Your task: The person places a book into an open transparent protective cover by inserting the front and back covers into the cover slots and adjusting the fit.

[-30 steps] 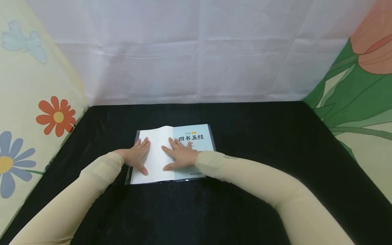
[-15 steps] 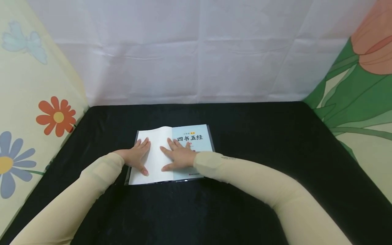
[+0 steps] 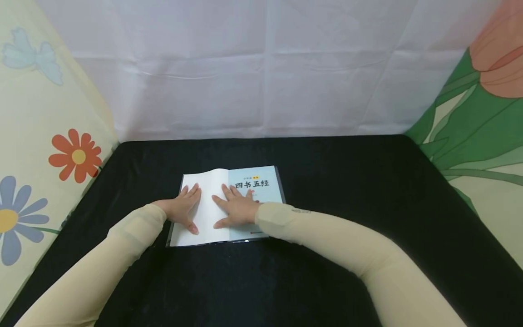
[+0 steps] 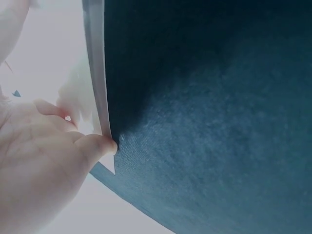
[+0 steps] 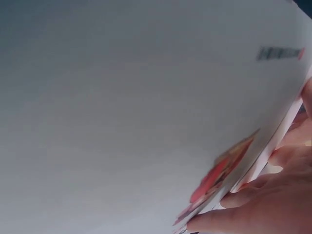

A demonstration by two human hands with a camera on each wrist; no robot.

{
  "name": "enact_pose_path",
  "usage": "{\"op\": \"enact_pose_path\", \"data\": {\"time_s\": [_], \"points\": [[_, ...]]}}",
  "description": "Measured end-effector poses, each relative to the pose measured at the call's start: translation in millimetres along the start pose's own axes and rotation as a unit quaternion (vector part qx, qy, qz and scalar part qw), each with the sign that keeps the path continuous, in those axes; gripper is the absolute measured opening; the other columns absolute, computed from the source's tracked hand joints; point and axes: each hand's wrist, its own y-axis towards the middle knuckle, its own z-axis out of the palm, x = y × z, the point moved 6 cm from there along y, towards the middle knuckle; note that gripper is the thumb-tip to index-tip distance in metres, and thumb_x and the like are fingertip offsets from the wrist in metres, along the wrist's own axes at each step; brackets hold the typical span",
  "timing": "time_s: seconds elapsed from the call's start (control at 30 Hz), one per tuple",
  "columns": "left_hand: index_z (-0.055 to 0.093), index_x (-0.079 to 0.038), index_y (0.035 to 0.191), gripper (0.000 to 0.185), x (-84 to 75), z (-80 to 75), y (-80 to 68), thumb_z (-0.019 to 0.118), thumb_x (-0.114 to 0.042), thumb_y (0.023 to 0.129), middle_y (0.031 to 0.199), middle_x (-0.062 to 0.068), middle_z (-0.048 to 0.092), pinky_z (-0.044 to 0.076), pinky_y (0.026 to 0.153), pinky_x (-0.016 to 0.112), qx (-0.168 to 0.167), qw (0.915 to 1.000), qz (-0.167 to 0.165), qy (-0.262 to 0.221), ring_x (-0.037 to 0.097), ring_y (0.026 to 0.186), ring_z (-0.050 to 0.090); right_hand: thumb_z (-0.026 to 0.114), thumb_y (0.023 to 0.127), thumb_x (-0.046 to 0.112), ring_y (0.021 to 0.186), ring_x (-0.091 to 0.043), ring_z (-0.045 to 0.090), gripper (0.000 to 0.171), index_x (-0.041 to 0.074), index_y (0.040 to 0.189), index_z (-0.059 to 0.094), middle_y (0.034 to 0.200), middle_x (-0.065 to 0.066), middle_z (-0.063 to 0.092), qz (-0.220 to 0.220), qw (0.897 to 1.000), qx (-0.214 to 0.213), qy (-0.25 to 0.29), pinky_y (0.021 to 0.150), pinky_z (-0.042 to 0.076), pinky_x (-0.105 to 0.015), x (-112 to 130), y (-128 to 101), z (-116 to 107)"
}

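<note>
Black-draped desk [image 3: 347, 177] | 四书五经 paperback [image 3: 206, 211] lying open, ten o'clock of centre | left hand [image 3: 182, 210], right hand [image 3: 238, 209] splayed flat on it, gripping nothing | should be light, floppy, creasable: grab at nine and three o'clock!

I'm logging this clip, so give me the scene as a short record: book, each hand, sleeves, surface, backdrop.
Book: open book, blank white left page, pale blue right page with black Chinese characters
Left hand: left hand spread on the white page's outer side
Right hand: right hand spread across the fold, fingertips on the white page
Sleeves: cream fabric sleeves
Surface: black cloth under the book
Backdrop: creased white cloth
</note>
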Motion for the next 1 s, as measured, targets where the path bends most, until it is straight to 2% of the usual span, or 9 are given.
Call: {"op": "enact_pose_path", "data": {"time_s": [0.13, 0.3, 0.43, 0.57, 0.67, 0.77, 0.9, 1.0], "points": [[0.007, 0.011, 0.150, 0.129, 0.6, -0.8, -0.5, 0.085, -0.048, 0.065, 0.158, 0.027, -0.008, 0.004, 0.112, 0.062, 0.003, 1.0000, 0.001, -0.006, 0.048, 0.141, -0.014, 0.058, 0.090, 0.056, 0.148, -0.027, -0.003, 0.082, 0.027, 0.156, 0.020, 0.163, -0.004, -0.003, -0.002, 1.000, -0.002, -0.005, 0.113, 0.006, -0.060, 1, 0, 0], [0.006, 0.013, 0.149, 0.124, -5.1, -1.8, 4.0, 0.083, -0.045, 0.071, 0.157, 0.029, -0.008, 0.006, 0.113, 0.060, 0.017, 0.9987, -0.024, 0.041, 0.050, 0.141, -0.011, 0.058, 0.090, 0.056, 0.148, -0.027, -0.003, 0.082, 0.027, 0.156, 0.020, 0.163, -0.003, -0.003, -0.001, 1.000, -0.003, 0.000, 0.113, 0.007, -0.060, -2, 0, -2], [0.006, 0.015, 0.148, 0.121, -10.4, -2.0, 8.8, 0.082, -0.043, 0.074, 0.156, 0.032, -0.007, 0.008, 0.114, 0.057, 0.030, 0.9949, -0.043, 0.086, 0.051, 0.141, -0.007, 0.059, 0.091, 0.053, 0.148, -0.028, 0.000, 0.080, 0.023, 0.156, 0.024, 0.163, -0.006, 0.001, -0.007, 1.000, -0.013, 0.023, 0.112, 0.007, -0.062, -5, 1, -3], [0.007, 0.015, 0.148, 0.120, -10.7, -1.2, 10.1, 0.081, -0.045, 0.075, 0.156, 0.032, -0.005, 0.010, 0.114, 0.056, 0.035, 0.9918, -0.052, 0.111, 0.052, 0.141, -0.003, 0.060, 0.094, 0.044, 0.148, -0.026, 0.011, 0.072, 0.014, 0.153, 0.032, 0.161, -0.007, 0.017, -0.008, 0.996, -0.051, 0.074, 0.113, 0.013, -0.058, -12, 2, -8], [0.007, 0.015, 0.148, 0.119, -9.9, -1.1, 10.2, 0.081, -0.044, 0.075, 0.156, 0.032, -0.005, 0.011, 0.114, 0.056, 0.032, 0.9918, -0.052, 0.112, 0.052, 0.141, -0.003, 0.061, 0.096, 0.034, 0.144, -0.024, 0.026, 0.063, 0.007, 0.149, 0.038, 0.156, -0.010, 0.032, 0.007, 0.985, -0.096, 0.144, 0.114, 0.023, -0.047, -21, 0, -18], [0.006, 0.015, 0.148, 0.120, -9.0, -1.3, 10.0, 0.081, -0.044, 0.075, 0.156, 0.032, -0.006, 0.010, 0.114, 0.055, 0.032, 0.9927, -0.051, 0.105, 0.051, 0.141, -0.004, 0.061, 0.097, 0.024, 0.140, -0.027, 0.034, 0.056, 0.000, 0.144, 0.042, 0.150, -0.014, 0.040, 0.029, 0.966, -0.141, 0.214, 0.112, 0.029, -0.039, -33, -6, -31], [0.006, 0.014, 0.149, 0.125, -5.5, -1.5, 9.6, 0.082, -0.048, 0.072, 0.156, 0.031, -0.006, 0.009, 0.114, 0.055, 0.033, 0.9933, -0.046, 0.101, 0.051, 0.142, -0.005, 0.058, 0.098, 0.019, 0.137, -0.031, 0.037, 0.052, -0.005, 0.142, 0.042, 0.147, -0.019, 0.042, 0.061, 0.945, -0.180, 0.266, 0.111, 0.031, -0.040, -53, -14, -46], [0.006, 0.013, 0.149, 0.131, -0.8, -0.5, 10.9, 0.082, -0.054, 0.067, 0.156, 0.031, -0.006, 0.008, 0.114, 0.056, 0.030, 0.9940, -0.038, 0.098, 0.051, 0.141, -0.006, 0.058, 0.098, 0.019, 0.134, -0.032, 0.041, 0.053, -0.006, 0.142, 0.042, 0.145, -0.022, 0.044, 0.081, 0.937, -0.191, 0.281, 0.109, 0.034, -0.041, -66, -18, -51]]}}
